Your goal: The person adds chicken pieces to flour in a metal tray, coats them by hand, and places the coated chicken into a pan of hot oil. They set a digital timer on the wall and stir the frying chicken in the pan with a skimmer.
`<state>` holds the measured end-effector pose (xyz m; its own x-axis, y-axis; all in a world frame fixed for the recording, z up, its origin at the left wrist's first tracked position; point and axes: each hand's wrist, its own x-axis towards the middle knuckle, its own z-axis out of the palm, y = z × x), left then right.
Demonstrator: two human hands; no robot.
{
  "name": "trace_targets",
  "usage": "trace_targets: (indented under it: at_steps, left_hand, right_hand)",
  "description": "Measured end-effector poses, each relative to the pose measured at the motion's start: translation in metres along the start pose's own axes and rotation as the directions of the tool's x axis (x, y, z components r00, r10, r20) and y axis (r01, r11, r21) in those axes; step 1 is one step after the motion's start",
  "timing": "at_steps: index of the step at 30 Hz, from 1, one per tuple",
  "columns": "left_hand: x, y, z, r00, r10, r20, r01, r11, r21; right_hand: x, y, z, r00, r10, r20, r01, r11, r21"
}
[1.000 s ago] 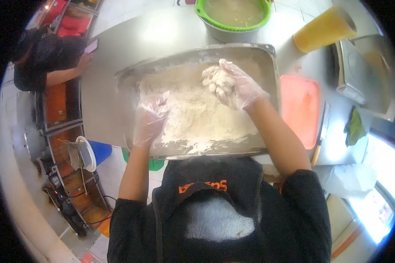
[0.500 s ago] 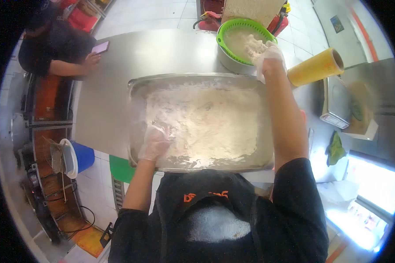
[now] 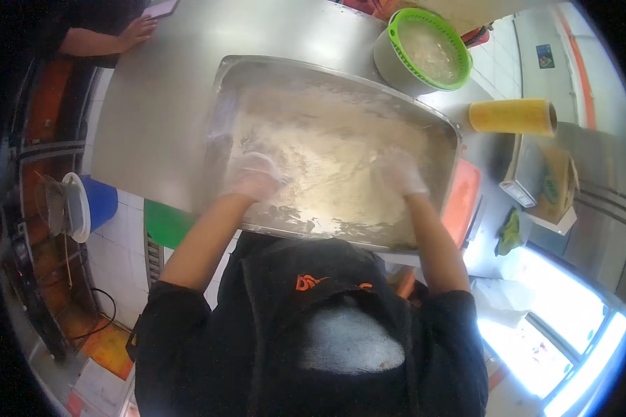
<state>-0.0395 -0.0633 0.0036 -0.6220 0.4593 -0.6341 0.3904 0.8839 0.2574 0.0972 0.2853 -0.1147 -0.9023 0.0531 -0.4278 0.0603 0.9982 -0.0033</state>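
A large metal tray (image 3: 341, 78) holds a layer of pale flour (image 3: 327, 167). My left hand (image 3: 259, 178), in a clear plastic glove, rests in the flour at the tray's left side; its fingers are blurred against the white. On the right side, my right hand (image 3: 400, 172), gloved too, is down at the flour, and its fingertips blend into it. Beyond the tray's far right corner stands a pot with a green basket (image 3: 399, 43), filled with cloudy liquid and pale pieces.
A yellow roll (image 3: 511, 117) lies right of the tray, near a scale (image 3: 523, 174) and a box. A red-pink lid (image 3: 464, 198) and green cloth (image 3: 509, 233) are also there. At the far left, another person's hand (image 3: 138, 31) is on the table by a phone.
My right hand has come back from the green basket to the flour and no longer shows the pale clump. My left hand stays at the tray's left side. The view has shifted.
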Motion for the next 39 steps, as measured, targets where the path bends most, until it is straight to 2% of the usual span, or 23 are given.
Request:
trace_targets:
  at_steps: [2, 3, 5, 6, 7, 8, 10, 12, 15, 17, 18, 19, 20, 21, 23, 25, 28, 29, 30, 31, 32, 37, 39]
  left_hand:
    - [0.017, -0.009, 0.053, 0.954, 0.155, -0.257, -0.117, 0.98, 0.159]
    - [0.02, -0.01, 0.064, 0.919, 0.209, -0.333, -0.14, 0.966, 0.219]
    - [0.024, 0.002, 0.055, 0.985, 0.143, -0.096, -0.138, 0.989, 0.053]
    - [0.021, 0.007, 0.043, 0.985, 0.146, -0.088, -0.141, 0.988, 0.06]
    - [0.016, 0.013, 0.028, 0.977, 0.194, 0.089, -0.199, 0.979, 0.048]
    - [0.018, 0.011, 0.028, 0.958, 0.222, 0.182, -0.233, 0.971, 0.044]
    - [0.031, 0.0, 0.047, 0.933, 0.312, 0.179, -0.326, 0.944, 0.052]
    - [0.033, -0.005, 0.052, 0.918, 0.385, 0.095, -0.392, 0.917, 0.075]
    - [0.026, -0.001, 0.037, 0.974, 0.196, -0.118, -0.188, 0.98, 0.07]
    - [0.04, -0.009, 0.062, 0.992, 0.07, 0.104, -0.059, 0.992, -0.111]
    - [0.052, -0.015, 0.08, 0.983, 0.033, 0.182, -0.004, 0.987, -0.158]
    - [0.078, -0.027, 0.128, 0.939, 0.208, 0.273, -0.217, 0.976, 0.002]
    - [0.092, -0.034, 0.153, 0.852, 0.352, 0.387, -0.431, 0.892, 0.137]
    - [0.089, -0.03, 0.147, 0.85, 0.355, 0.389, -0.435, 0.89, 0.139]
    - [0.072, -0.009, 0.119, 0.681, 0.599, 0.422, -0.692, 0.715, 0.102]
    - [0.054, 0.013, 0.086, 0.681, 0.598, 0.422, -0.655, 0.755, -0.013]
    - [0.03, 0.025, 0.045, 0.653, 0.663, 0.366, -0.656, 0.736, -0.165]
    - [0.031, 0.027, 0.044, 0.635, 0.695, 0.337, -0.679, 0.71, -0.186]
    - [0.032, 0.029, 0.043, 0.616, 0.726, 0.307, -0.702, 0.682, -0.205]
    - [0.037, 0.031, 0.049, 0.786, 0.529, 0.322, -0.389, 0.826, -0.407]
    - [0.04, 0.031, 0.053, 0.873, 0.292, 0.392, -0.022, 0.825, -0.565]
    - [0.075, -0.006, 0.068, 0.976, 0.167, 0.136, -0.111, 0.931, -0.347]
    - [0.07, -0.003, 0.051, 0.982, 0.186, -0.04, -0.19, 0.973, -0.129]
  right_hand:
    - [0.008, -0.05, 0.041, 0.983, 0.152, -0.1, -0.127, 0.967, 0.221]
    - [0.022, -0.08, 0.065, 0.829, 0.287, -0.481, -0.082, 0.911, 0.404]
    - [0.022, -0.103, 0.061, 0.516, 0.455, -0.726, 0.036, 0.835, 0.549]
    - [0.012, -0.107, 0.024, 0.683, 0.036, -0.729, 0.21, 0.947, 0.243]
    - [0.0, -0.112, -0.008, 0.733, -0.379, -0.564, 0.433, 0.9, -0.043]
    - [-0.013, -0.118, -0.026, 0.742, -0.364, -0.564, 0.422, 0.906, -0.03]
    - [-0.035, -0.128, -0.055, 0.936, -0.26, 0.237, 0.12, 0.869, 0.48]
    - [-0.053, -0.126, -0.09, 0.96, -0.1, 0.262, -0.048, 0.862, 0.505]
    - [-0.06, -0.032, 0.029, 0.968, 0.201, -0.15, -0.015, 0.644, 0.765]
    - [-0.077, -0.067, -0.092, 0.803, 0.489, 0.341, -0.564, 0.436, 0.702]
    - [-0.078, -0.061, -0.079, 0.801, 0.49, 0.344, -0.566, 0.431, 0.703]
    - [-0.082, -0.05, -0.056, 0.938, 0.103, 0.33, -0.196, 0.946, 0.259]
    - [-0.084, -0.044, -0.043, 0.82, -0.241, 0.52, 0.404, 0.886, -0.227]
    - [-0.085, -0.053, -0.046, 0.821, -0.238, 0.519, 0.4, 0.889, -0.225]
    - [-0.082, -0.085, -0.06, 0.855, 0.018, 0.519, -0.318, 0.808, 0.496]
    - [-0.077, -0.106, -0.037, 0.965, -0.063, 0.256, -0.116, 0.77, 0.628]
    - [-0.048, -0.124, 0.01, 0.841, -0.498, 0.213, 0.464, 0.865, 0.192]
    - [-0.039, -0.161, -0.04, 0.957, -0.174, 0.233, 0.028, 0.852, 0.523]
    - [-0.034, -0.181, -0.068, 0.919, 0.14, 0.368, -0.38, 0.557, 0.738]
    - [-0.031, -0.174, -0.048, 0.918, 0.142, 0.371, -0.384, 0.554, 0.739]
    - [-0.028, -0.161, -0.011, 0.979, 0.045, 0.197, -0.146, 0.832, 0.535]
    - [-0.02, -0.127, 0.018, 0.975, -0.21, 0.073, 0.217, 0.97, -0.109]
    - [-0.02, -0.141, -0.068, 0.937, 0.251, 0.242, -0.334, 0.845, 0.418]
